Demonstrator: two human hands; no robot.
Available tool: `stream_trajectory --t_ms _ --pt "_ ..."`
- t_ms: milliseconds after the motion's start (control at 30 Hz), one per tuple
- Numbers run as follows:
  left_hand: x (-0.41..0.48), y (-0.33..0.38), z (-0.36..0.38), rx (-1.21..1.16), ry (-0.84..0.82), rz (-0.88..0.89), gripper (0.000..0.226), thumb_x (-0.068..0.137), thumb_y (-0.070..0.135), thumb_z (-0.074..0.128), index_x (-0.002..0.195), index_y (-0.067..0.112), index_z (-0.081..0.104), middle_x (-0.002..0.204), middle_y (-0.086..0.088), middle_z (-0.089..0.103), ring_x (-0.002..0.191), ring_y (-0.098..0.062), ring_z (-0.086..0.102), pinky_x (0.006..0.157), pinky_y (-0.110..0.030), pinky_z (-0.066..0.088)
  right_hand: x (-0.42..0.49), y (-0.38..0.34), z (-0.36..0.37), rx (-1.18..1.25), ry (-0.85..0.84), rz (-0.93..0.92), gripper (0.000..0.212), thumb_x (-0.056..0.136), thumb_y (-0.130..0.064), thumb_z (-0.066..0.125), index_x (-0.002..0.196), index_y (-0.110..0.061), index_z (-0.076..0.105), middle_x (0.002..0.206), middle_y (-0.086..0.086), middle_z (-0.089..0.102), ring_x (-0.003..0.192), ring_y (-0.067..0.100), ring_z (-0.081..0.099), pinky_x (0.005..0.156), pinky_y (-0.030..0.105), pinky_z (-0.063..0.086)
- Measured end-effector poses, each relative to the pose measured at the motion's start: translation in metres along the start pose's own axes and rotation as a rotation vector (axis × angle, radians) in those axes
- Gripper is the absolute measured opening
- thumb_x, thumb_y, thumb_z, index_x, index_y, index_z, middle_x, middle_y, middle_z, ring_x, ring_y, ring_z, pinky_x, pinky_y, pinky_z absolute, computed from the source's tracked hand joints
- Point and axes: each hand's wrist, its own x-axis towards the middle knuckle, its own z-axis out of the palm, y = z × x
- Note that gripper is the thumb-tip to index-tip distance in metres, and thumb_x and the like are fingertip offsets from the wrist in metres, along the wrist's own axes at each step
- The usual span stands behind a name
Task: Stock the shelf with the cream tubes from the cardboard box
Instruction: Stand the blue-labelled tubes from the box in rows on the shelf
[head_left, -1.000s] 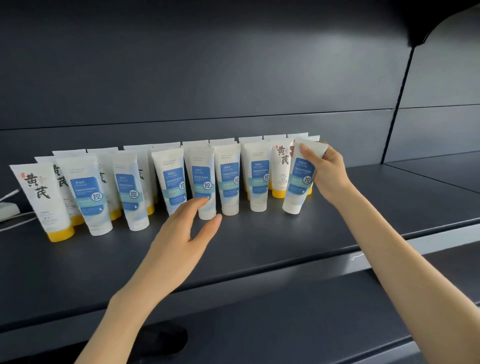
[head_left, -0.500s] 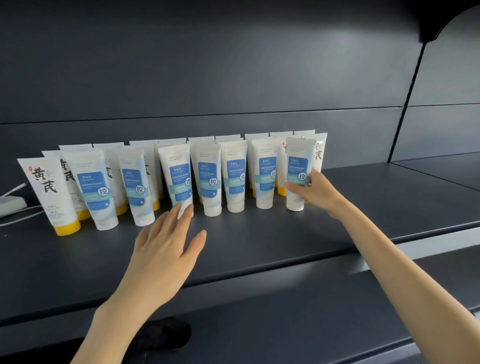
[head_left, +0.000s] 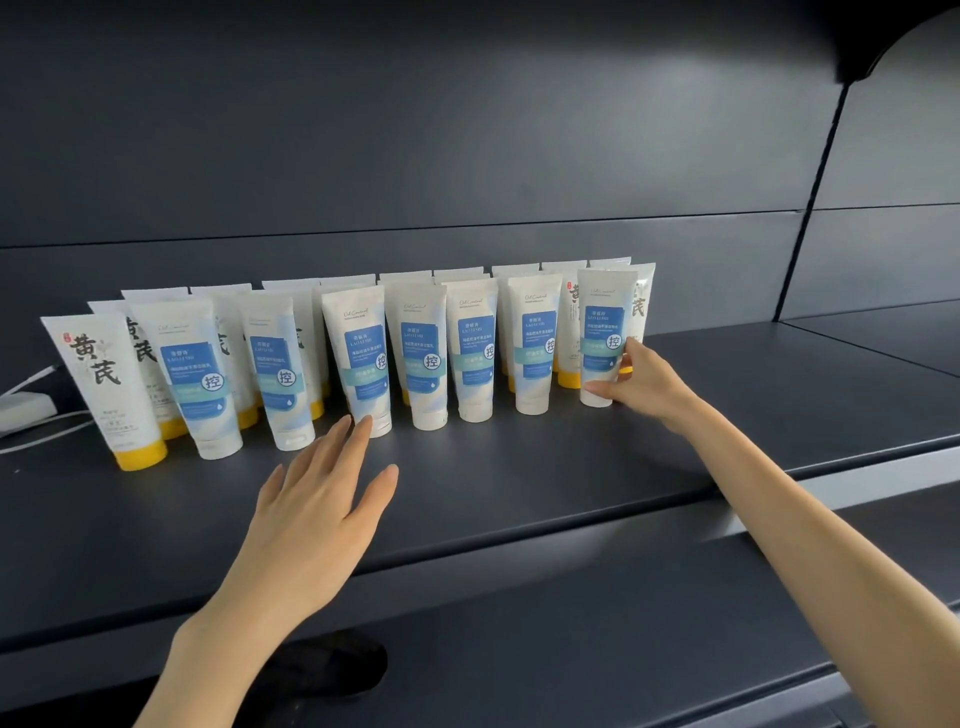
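Several white cream tubes stand cap-down in rows on the dark shelf. The front row has blue labels; yellow-capped tubes stand behind and at the left end. My right hand holds the rightmost blue-label tube near its base, thumb in front and fingers behind, with the tube upright on the shelf. My left hand hovers flat over the shelf with straight fingers, its fingertips just before the cap of a middle tube. The cardboard box is out of view.
A white power adapter with cables lies at the shelf's far left. The shelf runs on to the right of the tubes. A lower shelf lies below, with a dark object under my left forearm.
My right hand brought the tilted tube down and stood it upright at the right end of the front row, sliding its grip to the base. My left hand drew back slightly.
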Motion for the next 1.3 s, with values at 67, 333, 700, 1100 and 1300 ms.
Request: stream_trajectory --t_ms 67,333,700,1100,1300 --pt "-0.001 0.000 -0.001 -0.012 -0.001 0.000 0.062 0.098 0.046 0.025 0.151 0.029 -0.002 0.160 0.007 0.000 0.146 -0.012 0.007 0.118 -0.035 0.012 0.000 -0.001 0.000 -0.001 0.012 0.014 0.054 0.083 -0.019 0.070 0.129 -0.011 0.042 0.130 0.006 0.053 0.113 0.020 0.053 0.084 0.028 0.046" --pt "-0.003 0.001 -0.004 -0.035 -0.001 0.011 0.062 0.098 0.047 0.025 0.151 0.029 -0.001 0.160 0.008 0.001 0.146 -0.011 0.006 0.118 -0.036 0.012 -0.006 -0.002 0.000 0.043 0.007 0.100 0.055 0.083 -0.022 0.071 0.128 -0.012 0.043 0.129 0.005 0.053 0.112 0.017 0.051 0.085 0.028 0.043" --pt "-0.019 -0.005 -0.011 -0.058 0.026 0.070 0.065 0.094 0.052 0.023 0.152 0.026 0.008 0.159 0.005 0.012 0.144 -0.015 0.014 0.117 -0.042 0.014 -0.068 -0.029 -0.020 -0.231 0.138 0.100 0.056 0.093 -0.039 0.053 0.139 -0.010 0.036 0.141 0.011 0.042 0.123 0.026 0.045 0.087 0.029 0.037" --pt "-0.053 -0.003 -0.001 -0.059 -0.003 0.255 0.066 0.093 0.054 0.019 0.151 0.024 0.008 0.159 0.004 0.012 0.145 -0.014 0.007 0.116 -0.050 0.006 -0.218 -0.040 -0.017 -0.739 0.327 0.109 0.064 0.095 -0.056 0.031 0.148 -0.020 0.026 0.154 0.002 0.028 0.143 0.023 0.021 0.114 0.050 0.019" --pt "-0.071 0.008 0.009 -0.169 0.021 0.458 0.065 0.092 0.053 0.018 0.150 0.024 0.018 0.158 0.006 0.018 0.145 -0.013 0.012 0.117 -0.045 0.002 -0.270 -0.016 -0.010 -0.846 0.308 0.224 0.068 0.093 -0.060 0.025 0.149 -0.022 0.021 0.156 0.000 0.022 0.145 0.023 0.013 0.115 0.052 0.011"
